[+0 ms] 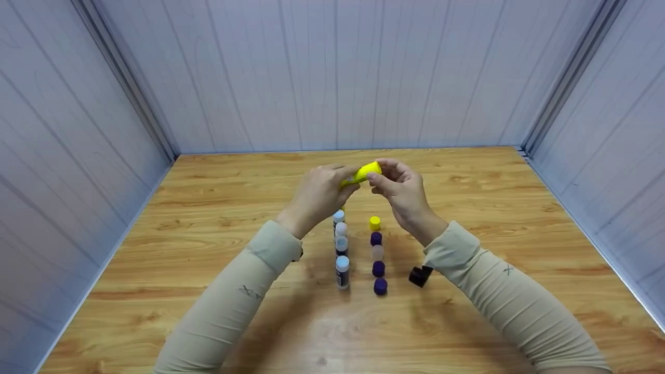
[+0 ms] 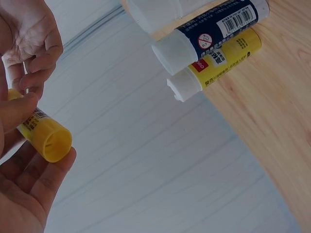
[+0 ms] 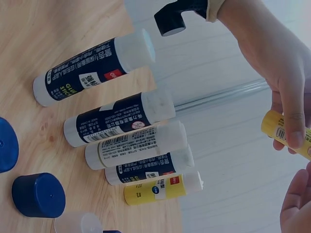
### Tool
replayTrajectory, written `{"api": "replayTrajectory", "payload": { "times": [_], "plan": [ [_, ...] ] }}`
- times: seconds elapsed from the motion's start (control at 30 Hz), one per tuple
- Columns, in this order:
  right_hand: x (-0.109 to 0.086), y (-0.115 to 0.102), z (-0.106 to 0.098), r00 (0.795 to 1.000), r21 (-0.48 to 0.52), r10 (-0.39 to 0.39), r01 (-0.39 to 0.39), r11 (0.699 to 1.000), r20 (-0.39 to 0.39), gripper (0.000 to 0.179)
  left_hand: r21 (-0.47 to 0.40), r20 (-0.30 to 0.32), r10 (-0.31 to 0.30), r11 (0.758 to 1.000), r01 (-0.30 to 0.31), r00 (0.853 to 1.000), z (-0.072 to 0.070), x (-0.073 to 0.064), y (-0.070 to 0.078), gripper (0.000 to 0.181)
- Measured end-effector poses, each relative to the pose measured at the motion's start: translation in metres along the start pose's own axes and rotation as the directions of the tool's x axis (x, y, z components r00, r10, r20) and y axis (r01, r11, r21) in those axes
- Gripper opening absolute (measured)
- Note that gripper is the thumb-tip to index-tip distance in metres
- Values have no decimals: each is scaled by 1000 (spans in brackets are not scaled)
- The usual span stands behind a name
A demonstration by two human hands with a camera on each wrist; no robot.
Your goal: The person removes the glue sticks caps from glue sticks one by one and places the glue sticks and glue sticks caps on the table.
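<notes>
Above the far half of the table, both hands meet at a yellow glue stick point(image 1: 368, 171), held tilted with its right end higher. My left hand point(image 1: 322, 188) grips its lower part, thumb laid across the barrel in the right wrist view. My right hand point(image 1: 408, 195) pinches the upper end between thumb and curled fingers. A hollow end of the yellow tube point(image 2: 58, 143) faces the left wrist camera. Below stands a row of uncapped glue sticks: navy-labelled ones point(image 3: 90, 70), a white one point(image 3: 138, 143) and a yellow one point(image 3: 160, 189) at the far end.
Right of the sticks runs a parallel row of loose caps: a yellow cap point(image 1: 375, 223), a clear cap point(image 1: 377, 253) and several dark blue caps point(image 1: 380, 286). A black device point(image 1: 418, 275) hangs at the right wrist. Pale panel walls point(image 1: 332, 78) enclose the wooden table point(image 1: 218, 208).
</notes>
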State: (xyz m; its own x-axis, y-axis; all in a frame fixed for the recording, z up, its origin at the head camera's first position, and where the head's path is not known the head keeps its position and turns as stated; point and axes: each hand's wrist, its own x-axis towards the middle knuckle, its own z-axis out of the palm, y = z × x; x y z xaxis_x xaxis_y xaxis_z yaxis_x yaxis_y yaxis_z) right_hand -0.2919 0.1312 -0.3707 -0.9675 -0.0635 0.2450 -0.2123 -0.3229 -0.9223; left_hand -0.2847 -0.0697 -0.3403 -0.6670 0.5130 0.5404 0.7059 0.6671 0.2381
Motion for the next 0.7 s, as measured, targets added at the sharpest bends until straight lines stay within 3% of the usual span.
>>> {"api": "replayTrajectory", "payload": {
  "times": [0.13,0.3,0.4,0.57,0.7],
  "plan": [
    [1,-2,-3,1000,11,19,-20,1000,12,22,-5,9,-1,1000,1,1000,-3,-3,-5,32],
    [9,-8,-14,998,49,-52,54,997,-43,24,-12,-14,-87,996,87,996,-5,-10,-21,30],
    [12,-8,-20,996,14,-82,83,996,-44,22,-15,-24,-121,993,121,992,-6,-14,-29,30],
    [14,-3,-24,997,-30,-76,76,997,-19,19,-25,3,-107,994,107,994,-5,-15,-33,30],
    [15,-2,-28,996,-71,-88,86,994,-28,23,-51,-2,-136,989,135,991,-4,-15,-36,29]
  ]
}}
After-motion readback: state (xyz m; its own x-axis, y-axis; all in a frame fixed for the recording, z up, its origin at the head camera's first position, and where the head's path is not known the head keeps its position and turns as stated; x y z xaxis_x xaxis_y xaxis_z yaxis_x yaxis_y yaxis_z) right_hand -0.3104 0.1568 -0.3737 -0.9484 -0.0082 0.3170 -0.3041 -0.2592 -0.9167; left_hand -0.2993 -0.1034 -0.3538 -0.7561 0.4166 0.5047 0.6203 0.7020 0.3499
